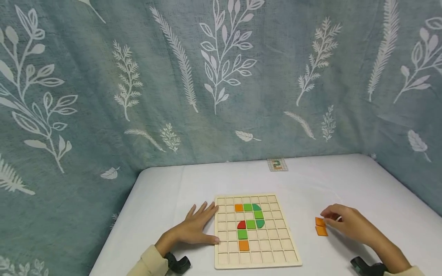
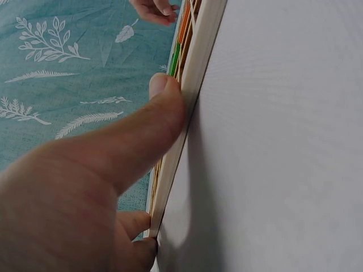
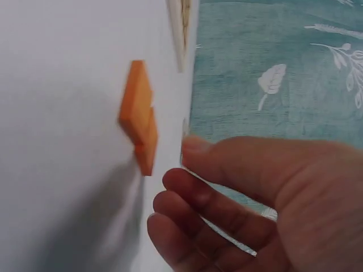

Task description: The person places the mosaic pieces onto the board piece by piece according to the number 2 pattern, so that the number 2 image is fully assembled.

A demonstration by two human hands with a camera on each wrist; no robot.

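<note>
A wooden grid board [image 1: 226, 260] lies on the table, with green, orange and red tiles forming a bent line in its cells. Spread along the board's left edge is my left hand [image 1: 198, 226], fingers straight, thumb and fingertips at the rim. The left wrist view shows that thumb [image 2: 164, 107] against the board's side. Two orange square tiles [image 1: 321, 230] lie flat to the right of the board. My right hand [image 1: 353, 224] hovers beside them with loosely bent fingers and nothing in its grasp. In the right wrist view the tiles [image 3: 136, 105] sit apart from the fingertips.
A small printed card [image 1: 277, 165] with a grid pattern rests at the table's back edge. Behind the white table [image 1: 165, 191] hangs a blue-green curtain [image 1: 262, 76] with white leaf prints. Dark wrist devices [image 1: 177, 264] are worn on both arms.
</note>
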